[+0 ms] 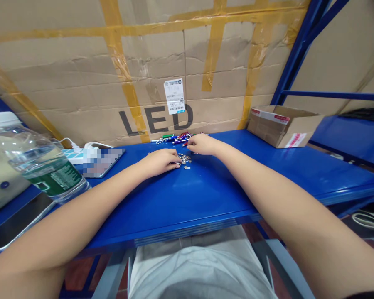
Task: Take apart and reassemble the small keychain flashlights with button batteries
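A small heap of round silver button cells (185,159) lies on the blue shelf top (205,191). My left hand (160,161) rests palm down beside the heap, fingers curled together with the tips touching the cells. My right hand (202,144) lies just behind the heap, fingers bent and closed at the edge of a cluster of small coloured keychain lights (174,138). What either hand pinches is too small to make out.
A big taped cardboard box marked LED (156,74) stands behind. A small open carton (282,124) sits right. At left are a water bottle (40,164), a phone (101,162) and a white power strip (77,150).
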Demonstrator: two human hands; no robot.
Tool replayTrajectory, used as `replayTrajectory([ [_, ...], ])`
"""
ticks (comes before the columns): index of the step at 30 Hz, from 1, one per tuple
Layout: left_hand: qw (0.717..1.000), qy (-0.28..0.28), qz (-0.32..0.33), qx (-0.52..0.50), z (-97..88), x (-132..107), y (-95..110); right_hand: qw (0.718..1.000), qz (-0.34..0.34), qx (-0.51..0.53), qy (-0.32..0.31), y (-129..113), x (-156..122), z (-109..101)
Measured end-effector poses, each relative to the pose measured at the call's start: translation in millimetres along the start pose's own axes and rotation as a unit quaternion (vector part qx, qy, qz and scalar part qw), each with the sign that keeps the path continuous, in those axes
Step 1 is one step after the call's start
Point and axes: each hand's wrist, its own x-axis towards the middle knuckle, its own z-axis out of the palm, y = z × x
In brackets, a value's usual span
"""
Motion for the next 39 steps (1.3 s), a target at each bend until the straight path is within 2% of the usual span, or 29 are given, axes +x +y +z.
replayTrajectory([
  [8, 1.000, 0.001, 0.001, 0.021, 3.9, 1, -3, 1.000, 0.005, 0.000, -0.029, -3, -2, -2],
  [12, 0.999, 0.022, -0.005, -0.026, -0.4, 0, -6, 1.000, -0.004, -0.004, -0.026, 1, 0, 0],
  [14, 0.996, 0.060, -0.043, -0.050, -3.9, -1, -10, 1.000, -0.023, -0.004, -0.018, 2, 1, 1],
  [17, 0.978, 0.126, -0.153, -0.068, -7.4, -5, -21, 0.997, -0.070, 0.024, -0.032, 0, 0, 1],
  [19, 0.962, 0.149, -0.216, -0.074, -7.3, -8, -30, 0.993, -0.095, 0.045, -0.054, -5, -3, -1],
  [22, 0.947, 0.163, -0.265, -0.075, -3.9, -11, -43, 0.989, -0.118, 0.059, -0.072, -13, -8, -4],
  [26, 0.944, 0.131, -0.291, -0.086, 3.3, -11, -54, 0.987, -0.123, 0.068, -0.078, -16, -9, -4],
  [33, 0.959, 0.048, -0.263, -0.098, 6.7, -10, -58, 0.992, -0.102, 0.043, -0.053, -9, -6, -5],
  [39, 0.956, 0.036, -0.277, -0.087, 2.4, -7, -61, 0.996, -0.083, 0.033, -0.027, -1, -7, -11],
])
